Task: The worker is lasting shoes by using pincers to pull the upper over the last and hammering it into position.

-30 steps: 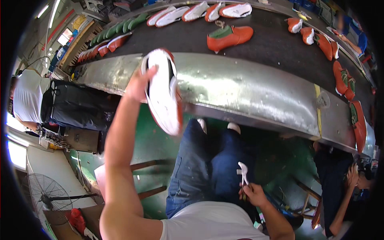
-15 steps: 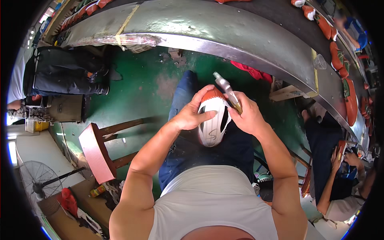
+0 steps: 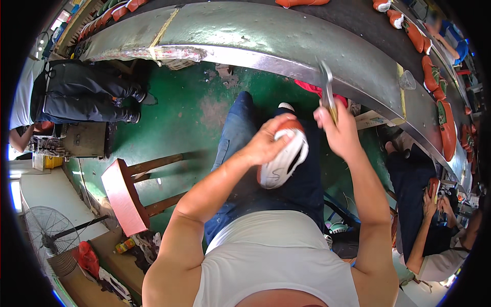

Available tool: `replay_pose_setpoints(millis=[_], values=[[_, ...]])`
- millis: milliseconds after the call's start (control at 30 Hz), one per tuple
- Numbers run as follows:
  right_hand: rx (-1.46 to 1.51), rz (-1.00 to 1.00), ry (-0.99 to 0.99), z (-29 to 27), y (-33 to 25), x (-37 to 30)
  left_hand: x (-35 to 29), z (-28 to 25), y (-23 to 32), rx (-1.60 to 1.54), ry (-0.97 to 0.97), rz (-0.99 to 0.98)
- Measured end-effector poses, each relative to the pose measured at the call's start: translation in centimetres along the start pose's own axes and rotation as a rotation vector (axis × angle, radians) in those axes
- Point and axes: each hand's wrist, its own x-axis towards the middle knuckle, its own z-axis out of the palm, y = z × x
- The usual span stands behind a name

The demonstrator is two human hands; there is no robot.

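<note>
My left hand (image 3: 268, 140) grips a shoe upper (image 3: 287, 159) by its orange-brown toe end, thumb over the white part and fingers around the far side. A dark handwritten mark shows on the white surface, and a dark gap runs along its right side. The shoe is tilted above my lap. My right hand (image 3: 337, 125) is raised to the right, apart from the shoe, and closed around a silver metal hand tool (image 3: 326, 79) with a yellowish lower part. The tool points up and away; motion blurs it, and its exact kind is unclear.
A long grey metal bench (image 3: 245, 25) curves across the far side, with orange-brown shoes (image 3: 446, 130) along the right. A pink-topped stool (image 3: 123, 197) stands left, a fan (image 3: 48, 235) beyond it. Other people work at left and right; red cloth (image 3: 309, 88) hangs by the bench edge.
My right hand with the tool has moved away from the shoe, up and to the right. My left hand has shifted right, and the shoe has turned with its toe toward the right.
</note>
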Motion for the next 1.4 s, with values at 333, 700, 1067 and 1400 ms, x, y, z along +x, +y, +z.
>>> replay_pose_setpoints(millis=[333,700,1067,1400], values=[[0.568,0.579,-0.459,3.9,1.3,-11.7,-0.2,-2.8,0.4,-0.228,-0.092,-0.187],[0.775,0.694,-0.419,2.0,-0.7,-8.7,0.0,-2.5,0.3,-0.104,-0.106,-0.16],[0.102,0.327,-0.375,4.5,2.5,-9.1,0.3,-2.5,-1.8,-0.121,0.04,-0.062],[-0.465,-0.093,-0.167,5.4,2.0,-11.1,-0.9,-3.0,-0.5,-0.247,-0.008,-0.077]])
